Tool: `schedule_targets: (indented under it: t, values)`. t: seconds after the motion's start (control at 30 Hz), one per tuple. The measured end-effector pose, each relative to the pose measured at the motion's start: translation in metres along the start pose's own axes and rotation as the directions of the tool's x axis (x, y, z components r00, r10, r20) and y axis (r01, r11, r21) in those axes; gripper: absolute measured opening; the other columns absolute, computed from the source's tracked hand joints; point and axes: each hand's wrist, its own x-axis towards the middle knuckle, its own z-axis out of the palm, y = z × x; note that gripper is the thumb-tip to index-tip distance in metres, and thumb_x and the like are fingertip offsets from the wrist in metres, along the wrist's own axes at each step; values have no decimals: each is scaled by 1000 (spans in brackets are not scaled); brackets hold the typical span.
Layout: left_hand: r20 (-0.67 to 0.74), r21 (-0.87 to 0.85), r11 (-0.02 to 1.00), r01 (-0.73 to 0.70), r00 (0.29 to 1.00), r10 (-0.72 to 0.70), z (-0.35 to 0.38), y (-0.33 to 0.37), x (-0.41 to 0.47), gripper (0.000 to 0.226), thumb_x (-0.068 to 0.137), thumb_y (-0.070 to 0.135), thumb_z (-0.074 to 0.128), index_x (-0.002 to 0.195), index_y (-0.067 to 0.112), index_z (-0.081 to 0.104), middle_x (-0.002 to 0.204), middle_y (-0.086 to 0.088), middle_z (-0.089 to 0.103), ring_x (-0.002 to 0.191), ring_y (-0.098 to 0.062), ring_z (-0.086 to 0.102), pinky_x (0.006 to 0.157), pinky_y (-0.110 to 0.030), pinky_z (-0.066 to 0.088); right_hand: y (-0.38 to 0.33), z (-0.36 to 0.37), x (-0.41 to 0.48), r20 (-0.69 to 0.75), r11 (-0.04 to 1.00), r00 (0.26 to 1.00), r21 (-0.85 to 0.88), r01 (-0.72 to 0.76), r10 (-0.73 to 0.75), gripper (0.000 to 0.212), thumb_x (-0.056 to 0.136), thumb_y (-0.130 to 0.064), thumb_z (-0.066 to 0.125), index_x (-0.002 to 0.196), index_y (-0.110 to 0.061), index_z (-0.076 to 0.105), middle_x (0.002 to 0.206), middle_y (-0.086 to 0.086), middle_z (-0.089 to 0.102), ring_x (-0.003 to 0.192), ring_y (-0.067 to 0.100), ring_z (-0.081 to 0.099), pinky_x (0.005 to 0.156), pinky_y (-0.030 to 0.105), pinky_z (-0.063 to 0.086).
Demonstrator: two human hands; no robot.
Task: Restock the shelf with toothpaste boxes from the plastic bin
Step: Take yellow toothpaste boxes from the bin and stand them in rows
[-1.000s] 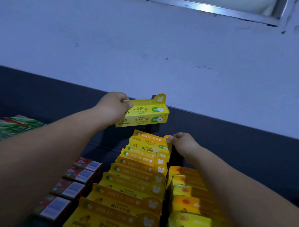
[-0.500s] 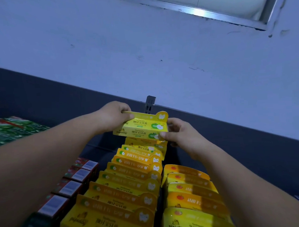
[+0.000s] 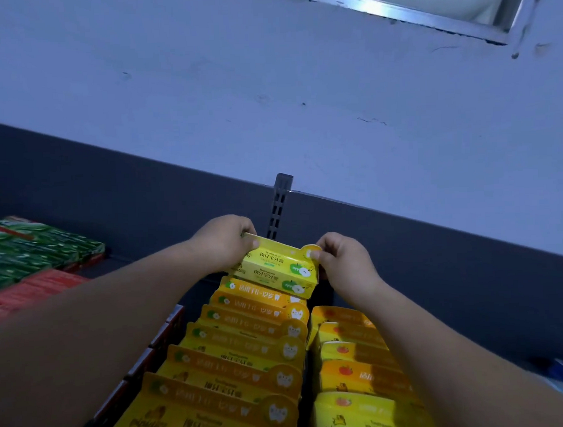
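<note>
Left hand (image 3: 223, 243) and right hand (image 3: 343, 259) pinch 1 toothpaste box (image 3: 276, 271) by its ends. Best to seat it level at the shelf (image 3: 420, 249) back edge

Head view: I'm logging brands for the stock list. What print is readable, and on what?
"pipidog": nearest left-row box.
"pipidog": nearest right-row box.
Chinese print on the held box and the other yellow boxes: too blurred to read.
Red and green packs: unreadable.

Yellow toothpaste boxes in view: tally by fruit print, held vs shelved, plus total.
apple-print box, held by left hand and right hand: 1
apple-print row, shelved: 6
red-fruit row, shelved, partly behind the right arm: 5 visible
Total: 12
</note>
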Motion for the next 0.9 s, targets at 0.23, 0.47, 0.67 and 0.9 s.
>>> schedule_targets:
  t: [0.23,0.47,0.67,0.9]
  values:
    - [51,-98,970,225,974,-220,1,2,5,42,91,54,49,113,18,47,103,-3,57,85,-18,55,83,-41,50,2,-9,9,-81,1000,997,-11,17,-17,19,95,-20,60,77,-13,58,72,3,61,64,17,52,59,33,44]
    - [216,-115,927,356,920,-327,3,-3,1,57,91,66,33,103,13,50,103,-9,63,94,-26,61,87,-43,50,14,-2,9,31,999,998,9,-50,50,19,93,-21,62,75,-19,61,83,12,69,82,34,68,74,49,58]
    - [250,-168,908,384,907,-337,3,-7,2,60,92,65,31,95,12,59,94,-12,67,86,-28,66,85,-42,54,25,2,15,100,994,990,31,-104,101,21,93,-19,61,72,-21,62,88,16,70,89,40,67,79,56,56]
    - [264,6,922,387,889,-374,7,-9,2,65,89,70,26,99,15,59,94,-7,67,87,-25,64,80,-40,48,26,12,16,118,989,985,-96,-112,123,15,96,-16,57,83,-10,59,76,8,58,70,23,54,72,40,53]
